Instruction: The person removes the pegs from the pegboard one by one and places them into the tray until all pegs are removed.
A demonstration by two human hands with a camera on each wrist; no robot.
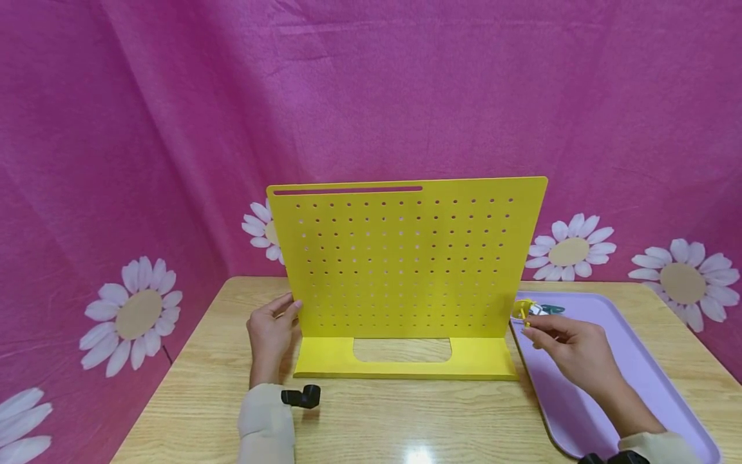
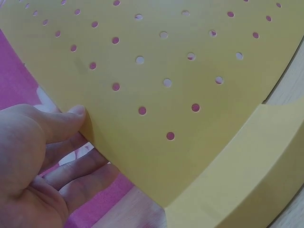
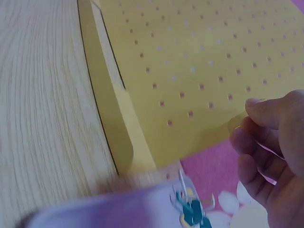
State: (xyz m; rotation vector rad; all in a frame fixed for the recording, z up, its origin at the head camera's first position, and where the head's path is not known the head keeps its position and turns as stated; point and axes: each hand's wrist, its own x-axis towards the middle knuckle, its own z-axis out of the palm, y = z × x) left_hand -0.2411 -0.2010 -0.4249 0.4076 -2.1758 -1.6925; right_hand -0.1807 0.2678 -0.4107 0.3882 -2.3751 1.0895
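A yellow pegboard (image 1: 324, 354) stands upright on the table, its flat base pointing towards me. At its left edge, low down, my left hand (image 1: 270, 332) grips the board. The left wrist view shows the thumb (image 2: 71, 118) on the front face and the other fingers partly behind the edge. My right hand (image 1: 574, 354), over the purple tray (image 1: 585, 399), pinches a small yellow hook (image 1: 524, 315) between thumb and index finger. In the right wrist view this hook (image 3: 234, 124) is mostly covered by the fingertips and overlaps the board's right edge.
Several small pieces lie at the tray's far end, among them a white piece (image 1: 538, 310) and a dark green hook (image 1: 553, 309). The tray stands right of the board on the wooden table (image 1: 429, 412). A pink flowered curtain (image 1: 406, 96) hangs behind.
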